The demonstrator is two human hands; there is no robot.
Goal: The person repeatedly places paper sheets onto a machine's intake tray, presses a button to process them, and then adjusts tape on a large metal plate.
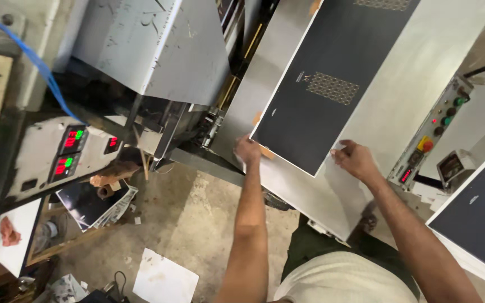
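Beside the control panel (430, 134), both hands' grips, left (248, 151) and right (355, 160), press released on the black sheet (332, 84).

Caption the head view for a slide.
Both hands, left hand and right hand, press a black sheet on a metal table.

This is a print or laminating workshop: a metal feed table (399, 84) carrying a black printed sheet (332, 73), control panels with red and green digital readouts (69, 151) and push buttons (430, 140), and a stained concrete floor (197, 224) littered with paper scraps.
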